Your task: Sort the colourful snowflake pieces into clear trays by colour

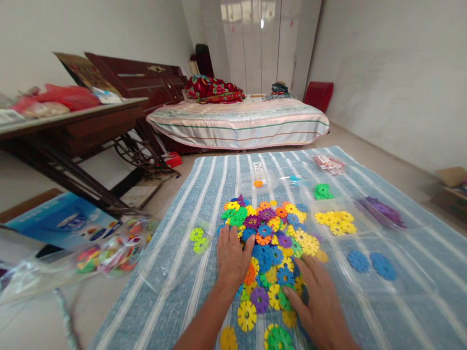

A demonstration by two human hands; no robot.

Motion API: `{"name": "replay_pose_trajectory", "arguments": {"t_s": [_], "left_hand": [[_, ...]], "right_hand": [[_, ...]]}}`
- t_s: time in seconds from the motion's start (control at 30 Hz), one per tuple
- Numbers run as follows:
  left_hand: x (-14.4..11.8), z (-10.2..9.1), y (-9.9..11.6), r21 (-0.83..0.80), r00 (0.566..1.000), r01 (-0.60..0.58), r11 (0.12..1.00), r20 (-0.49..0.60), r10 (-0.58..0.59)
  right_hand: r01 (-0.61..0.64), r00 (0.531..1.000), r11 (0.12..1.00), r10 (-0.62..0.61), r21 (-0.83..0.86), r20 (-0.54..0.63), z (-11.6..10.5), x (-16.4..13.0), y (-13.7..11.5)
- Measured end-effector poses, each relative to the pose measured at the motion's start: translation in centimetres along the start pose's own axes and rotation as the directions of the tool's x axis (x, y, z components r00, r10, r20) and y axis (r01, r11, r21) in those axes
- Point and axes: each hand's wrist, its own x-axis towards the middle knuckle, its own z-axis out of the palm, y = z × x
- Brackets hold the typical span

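A pile of flat snowflake-shaped plastic discs [272, 233] in yellow, blue, purple, orange and green lies on a blue-and-white striped cloth [204, 194]. My left hand [230, 255] rests palm down on the pile's left edge, fingers spread over blue and orange discs. My right hand [315, 296] lies flat on the pile's lower right, fingertips touching green and blue discs. Neither hand grips anything.
Clear plastic bags hold sorted discs: light green [198, 239], dark green [322, 191], yellow [336, 222], purple [384, 212], blue [371, 263]. A bag of mixed pieces [109, 253] lies on the floor at left. Beyond are a sewing-machine table [73, 121] and a bed [241, 124].
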Motion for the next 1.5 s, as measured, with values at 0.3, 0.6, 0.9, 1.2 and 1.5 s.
{"name": "replay_pose_trajectory", "arguments": {"t_s": [0.3,0.6,0.9,1.2,1.5], "left_hand": [[-1.4,0.3,4.0,-0.039,0.989,-0.098,0.994,0.107,0.102],[-3.9,-0.5,6.3,-0.186,0.952,-0.237,0.954,0.150,0.266],[-4.1,-4.0,3.7,-0.375,0.936,-0.252,0.892,0.141,0.323],[-9.3,-3.6,-2.2,-0.015,0.951,-0.300,0.954,0.079,0.300],[-11.7,-1.9,3.6,-0.155,0.936,-0.315,0.936,0.111,0.333]], "right_hand": [[-0.022,0.999,0.994,0.025,0.110,-0.025,1.5,0.3,-0.2],[-0.235,0.968,0.895,0.252,0.378,0.005,2.6,2.1,-0.7],[-0.315,0.936,0.766,0.350,0.560,0.049,2.3,5.8,-1.0],[-0.327,0.917,0.707,0.398,0.627,0.029,1.7,5.9,-0.3],[-0.229,0.955,0.793,0.296,0.565,-0.029,1.4,5.4,-0.2]]}}
